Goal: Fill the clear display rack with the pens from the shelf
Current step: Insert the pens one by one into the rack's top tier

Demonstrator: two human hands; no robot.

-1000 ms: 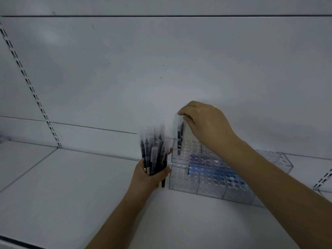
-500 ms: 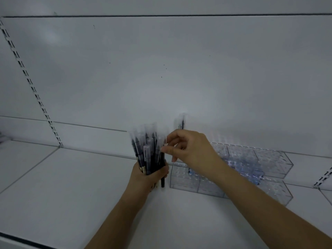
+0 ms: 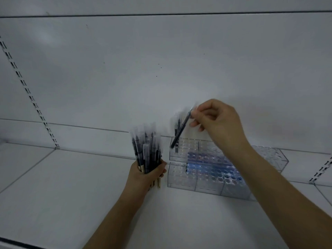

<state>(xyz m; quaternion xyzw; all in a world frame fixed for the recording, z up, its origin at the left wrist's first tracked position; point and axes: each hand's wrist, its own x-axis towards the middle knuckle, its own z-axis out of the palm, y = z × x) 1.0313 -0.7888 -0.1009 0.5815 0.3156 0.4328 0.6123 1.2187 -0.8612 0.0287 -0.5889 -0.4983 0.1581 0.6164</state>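
Both hands curled: left point(image 3: 147, 174) gripping low, right point(image 3: 214, 119) pinching higher.

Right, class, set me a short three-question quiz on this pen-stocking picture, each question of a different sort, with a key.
1. True or false: the left hand grips a bundle of pens.
2. Multiple choice: the single pen pinched by the right hand is A) lying flat on the shelf, B) tilted, its lower end at the back-left corner of the clear display rack, C) tucked into the bundle.
3. Fill in: one pen already stands upright in the rack's ____ tier.

Key: 1 true; 2 B; 3 back (upper).
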